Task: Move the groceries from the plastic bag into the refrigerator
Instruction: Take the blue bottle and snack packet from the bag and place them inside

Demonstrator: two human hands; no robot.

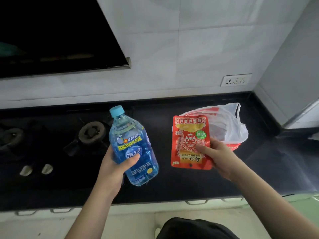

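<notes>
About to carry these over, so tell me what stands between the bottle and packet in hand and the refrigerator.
Nothing visible does. The left hand grips the blue bottle and the right hand holds the red packet, both lifted above the counter. The grey appliance at right may be the refrigerator; its door isn't visible.

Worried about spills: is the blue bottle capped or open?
Capped. The blue bottle, gripped in the left hand, has its light blue cap seated on the neck.

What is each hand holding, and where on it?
Left hand grips the blue bottle around its lower body. Right hand pinches the red packet at its lower right side.
</notes>
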